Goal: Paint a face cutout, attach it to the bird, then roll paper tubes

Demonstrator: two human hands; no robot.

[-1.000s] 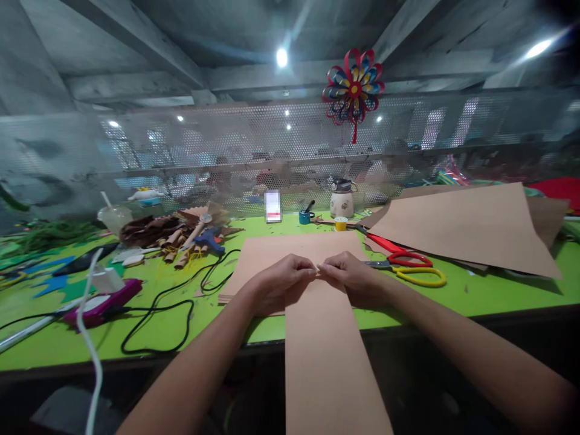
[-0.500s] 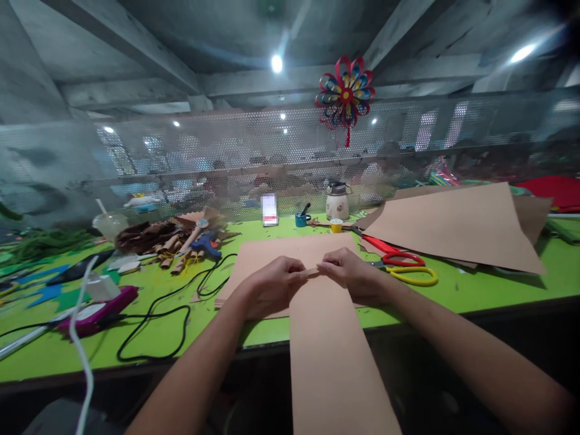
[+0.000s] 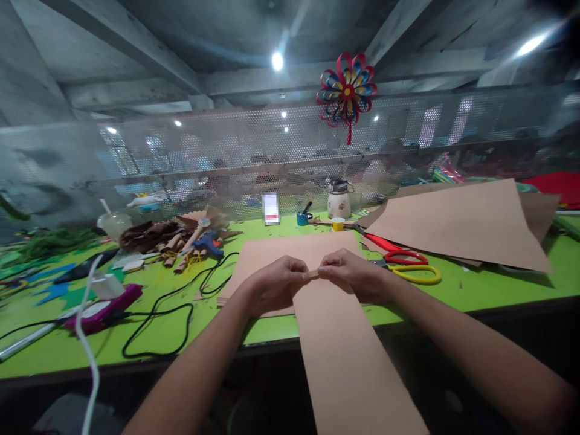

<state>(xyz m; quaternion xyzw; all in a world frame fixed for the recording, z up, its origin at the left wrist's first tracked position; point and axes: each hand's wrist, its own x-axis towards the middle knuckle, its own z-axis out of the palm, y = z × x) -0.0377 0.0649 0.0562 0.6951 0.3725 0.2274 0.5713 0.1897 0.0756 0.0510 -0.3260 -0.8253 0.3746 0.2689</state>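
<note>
A long strip of brown kraft paper (image 3: 342, 344) runs from between my hands down over the table's front edge. Its far end is rolled or folded into a narrow band. My left hand (image 3: 278, 281) pinches the left end of that band, and my right hand (image 3: 347, 272) pinches the right end. Both hands are closed, thumbs and fingertips close together. Beneath them lies a stack of brown paper sheets (image 3: 267, 248) on the green table. Scissors with a yellow handle (image 3: 419, 275) rest just right of my right hand.
Red-handled scissors (image 3: 408, 257) and large brown sheets (image 3: 462, 223) lie to the right. Behind are a phone (image 3: 270, 209), a teal cup (image 3: 302, 219) and a bottle (image 3: 339, 202). A blue glue gun (image 3: 208, 243), black cable (image 3: 156, 314) and purple power strip (image 3: 106, 308) are left.
The near end of the paper strip has swung to the right. Both hands keep their pinch on the band, in almost the same place. The view has shifted slightly.
</note>
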